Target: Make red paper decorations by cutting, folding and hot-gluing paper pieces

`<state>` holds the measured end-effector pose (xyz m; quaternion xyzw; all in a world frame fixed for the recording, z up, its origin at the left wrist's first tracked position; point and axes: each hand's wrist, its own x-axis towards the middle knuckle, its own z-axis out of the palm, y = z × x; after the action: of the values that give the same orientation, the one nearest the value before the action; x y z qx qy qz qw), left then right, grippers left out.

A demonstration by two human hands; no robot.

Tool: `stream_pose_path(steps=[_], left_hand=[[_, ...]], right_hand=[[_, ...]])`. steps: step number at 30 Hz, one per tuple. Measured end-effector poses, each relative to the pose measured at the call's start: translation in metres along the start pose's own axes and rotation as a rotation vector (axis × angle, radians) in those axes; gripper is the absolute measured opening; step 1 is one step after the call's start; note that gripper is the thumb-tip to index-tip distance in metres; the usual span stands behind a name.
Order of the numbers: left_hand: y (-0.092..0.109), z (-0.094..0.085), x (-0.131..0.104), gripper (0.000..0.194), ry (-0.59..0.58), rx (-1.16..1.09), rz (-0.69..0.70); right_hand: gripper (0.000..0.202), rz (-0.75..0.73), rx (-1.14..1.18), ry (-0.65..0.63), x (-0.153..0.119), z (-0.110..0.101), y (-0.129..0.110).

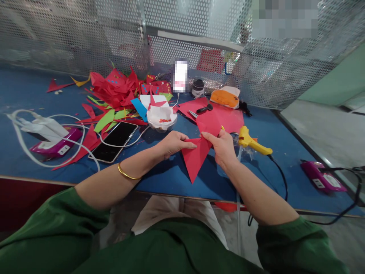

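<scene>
The upright phone (180, 76) is blurred into blocks; the held red paper (196, 161) is partly covered by the right hand (224, 147); the bench (23, 93) is cut off by the left edge.

2 hands (225, 148), 2 phones (115, 141) (1 L, 1 far), 2 purple pwr strips (64, 147) (1 L, 1 R), 1 glue gun (252, 142), 1 bowl (159, 124), 1 pr scissors (204, 109).

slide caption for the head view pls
Left hand and right hand hold red paper over a blue table, yellow glue gun nearby.
</scene>
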<state>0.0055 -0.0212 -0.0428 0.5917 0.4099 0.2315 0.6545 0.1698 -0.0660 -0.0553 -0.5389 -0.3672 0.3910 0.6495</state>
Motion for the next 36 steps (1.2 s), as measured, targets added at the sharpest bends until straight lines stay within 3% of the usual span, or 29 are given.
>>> stream_pose_path(steps=[3,8,15,23,31,36], left_hand=[[0.0012,-0.0024,0.0003,0.015,-0.022,0.014,-0.036],[0.002,-0.0062,0.0016,0.038,-0.009,0.011,-0.021],[-0.0012,-0.0011,0.0014,0.015,0.007,0.026,0.081],[-0.0004,-0.0004,0.0,0.02,-0.02,0.03,0.031],[-0.0023,0.002,0.0004,0.016,-0.01,0.045,0.105],[0.0011,-0.0023,-0.0007,0.019,-0.034,0.055,0.007]], right_hand=[[0.022,-0.005,-0.013,0.0,0.0003,-0.0006,-0.0006],[0.026,0.024,0.02,-0.005,-0.0012,-0.0003,-0.0031],[0.025,0.065,-0.024,-0.051,-0.0071,0.004,-0.0038],[0.024,0.066,-0.01,-0.072,-0.0074,0.0027,-0.0018],[0.026,0.036,-0.032,-0.101,-0.0091,0.0037,0.0019],[0.022,0.019,-0.026,-0.049,-0.0064,0.0013,-0.0011]])
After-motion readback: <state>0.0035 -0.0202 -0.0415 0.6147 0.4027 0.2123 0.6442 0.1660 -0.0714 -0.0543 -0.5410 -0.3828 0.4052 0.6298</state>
